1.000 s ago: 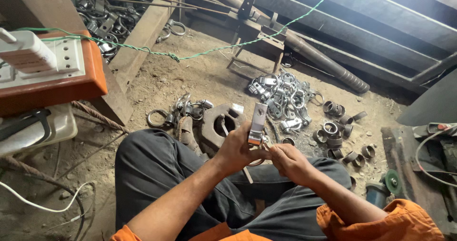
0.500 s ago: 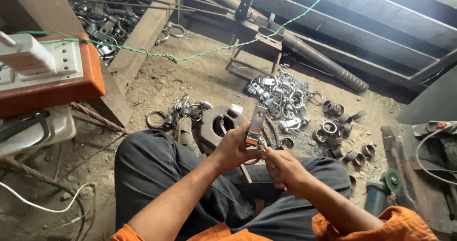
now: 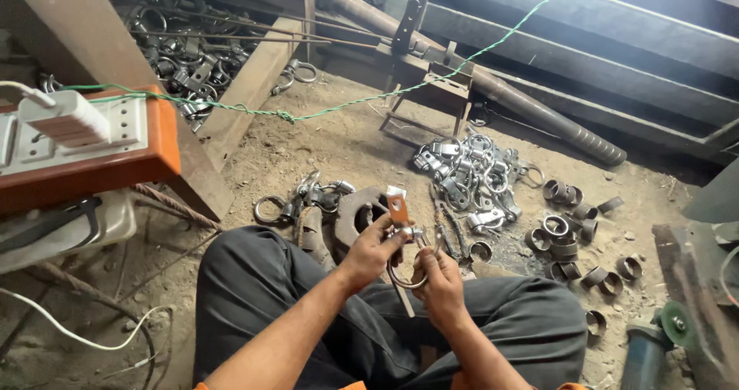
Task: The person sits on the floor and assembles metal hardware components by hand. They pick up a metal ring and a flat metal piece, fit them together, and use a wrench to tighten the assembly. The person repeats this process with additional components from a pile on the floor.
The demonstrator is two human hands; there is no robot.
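Note:
I sit cross-legged on a dirt floor. My left hand (image 3: 372, 249) grips a flat metal bracket (image 3: 398, 207) with a hole in it, held upright over my knee. My right hand (image 3: 437, 276) pinches a steel ring (image 3: 406, 271) that hangs from the bracket's lower end. Both hands meet on this one clamp piece. Just beyond the hands lies a heavy dark iron block (image 3: 356, 214) with a round hole.
A heap of shiny clamps (image 3: 466, 178) lies ahead, short pipe rings (image 3: 566, 240) to its right. An angle grinder (image 3: 654, 342) rests at lower right. An orange-edged socket board (image 3: 85, 147) with a white plug sits left. A green cord (image 3: 339, 105) crosses above. Long pipes and steel beams (image 3: 539, 113) lie behind.
The bracket has dropped lower and closer to my lap. My right hand has slid down from the bracket to the ring under it.

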